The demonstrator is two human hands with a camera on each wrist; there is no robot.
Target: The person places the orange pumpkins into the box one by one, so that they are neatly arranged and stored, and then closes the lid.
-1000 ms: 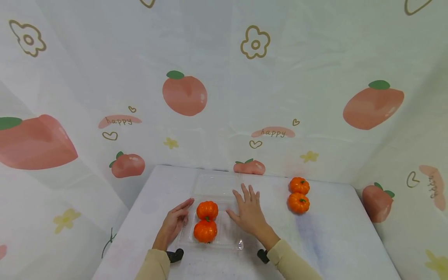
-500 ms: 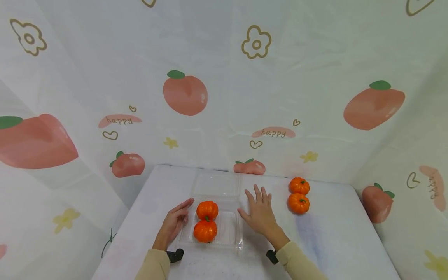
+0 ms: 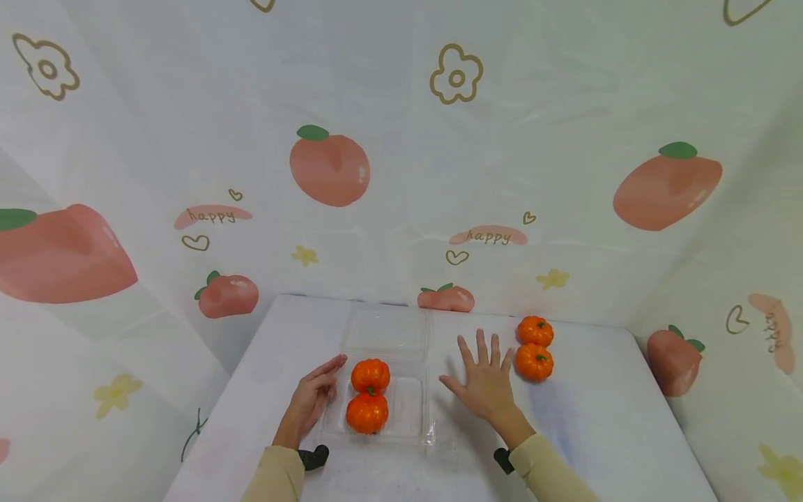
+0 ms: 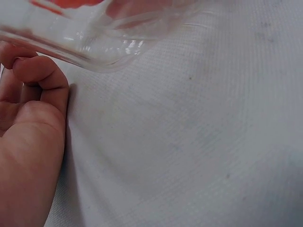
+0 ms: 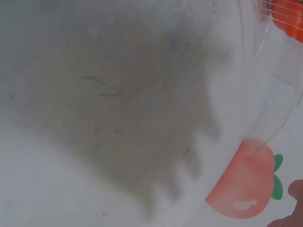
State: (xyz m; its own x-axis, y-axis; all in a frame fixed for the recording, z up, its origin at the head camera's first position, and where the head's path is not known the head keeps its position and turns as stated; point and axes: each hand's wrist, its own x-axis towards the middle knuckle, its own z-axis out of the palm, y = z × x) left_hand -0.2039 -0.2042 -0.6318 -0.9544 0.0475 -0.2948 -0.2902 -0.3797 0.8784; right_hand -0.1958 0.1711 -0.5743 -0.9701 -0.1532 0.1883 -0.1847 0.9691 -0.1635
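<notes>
A clear plastic clamshell box [image 3: 408,411] lies with its lid [image 3: 385,330] folded back on the white table. Two small orange pumpkins sit in its left half, the far one [image 3: 370,375] and the near one [image 3: 367,414]. My left hand [image 3: 311,401] lies along the box's left side, fingers loosely bent at the rim; the left wrist view shows them beside the clear wall [image 4: 109,52], contact unclear. My right hand [image 3: 486,383], fingers spread and holding nothing, hovers between the box and two more pumpkins, a far one [image 3: 535,331] and a near one [image 3: 534,362].
A white cloth backdrop [image 3: 401,272] printed with peaches stands behind the table and along both sides. The white tabletop [image 3: 602,432] runs on to the right of the loose pumpkins. Black camera mounts [image 3: 314,458] sit at the wrists.
My right hand has moved right, from over the box's right edge toward the two loose pumpkins, its fingers spreading wider. The left hand and the boxed pumpkins have stayed in place.
</notes>
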